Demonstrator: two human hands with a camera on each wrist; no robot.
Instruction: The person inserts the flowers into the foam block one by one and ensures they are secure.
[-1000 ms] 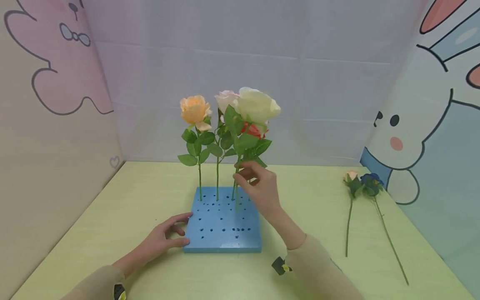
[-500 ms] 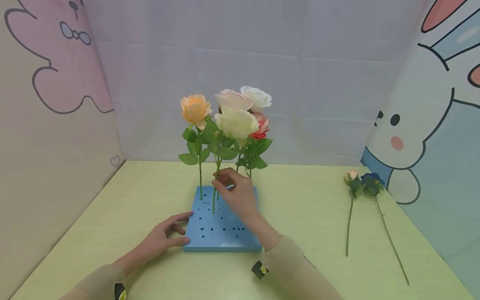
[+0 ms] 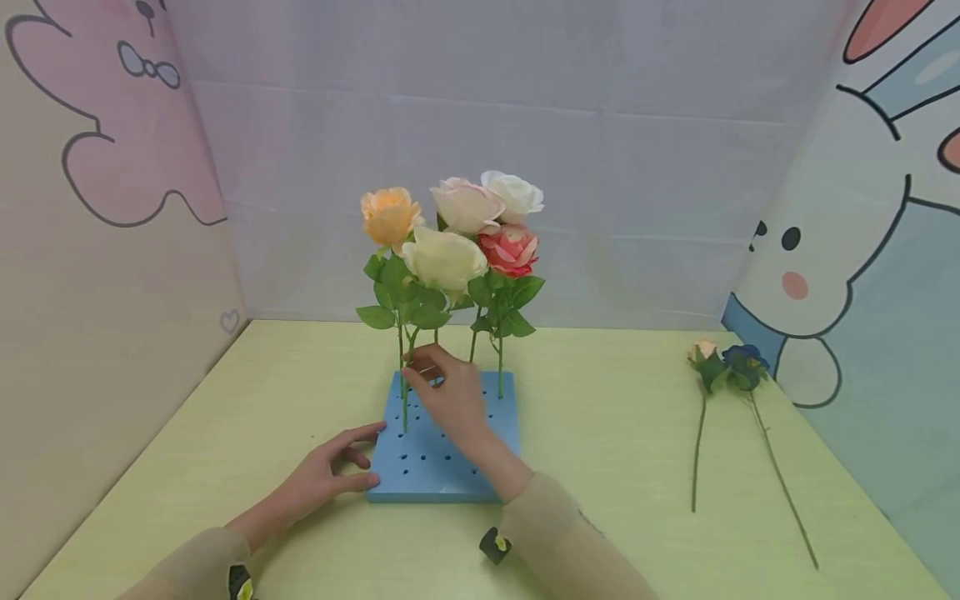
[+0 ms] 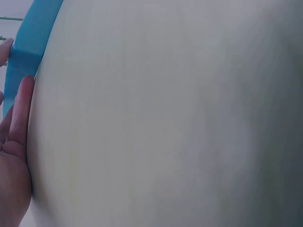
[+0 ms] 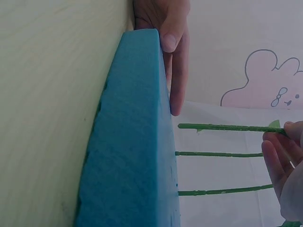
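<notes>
While half-curled, right hand (image 3: pixel 450 393) on stem (image 5: pixel 222 127)

Soft even light, dimmer, hazier wrist views

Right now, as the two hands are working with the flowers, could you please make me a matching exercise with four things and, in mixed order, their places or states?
1. left hand
2. right hand
3. orange rose
4. dark blue flower

A. lies on the table
B. stands in the blue board
C. touches the board's side
D. holds the cream rose

Pairs: 1-C, 2-D, 3-B, 4-A
</notes>
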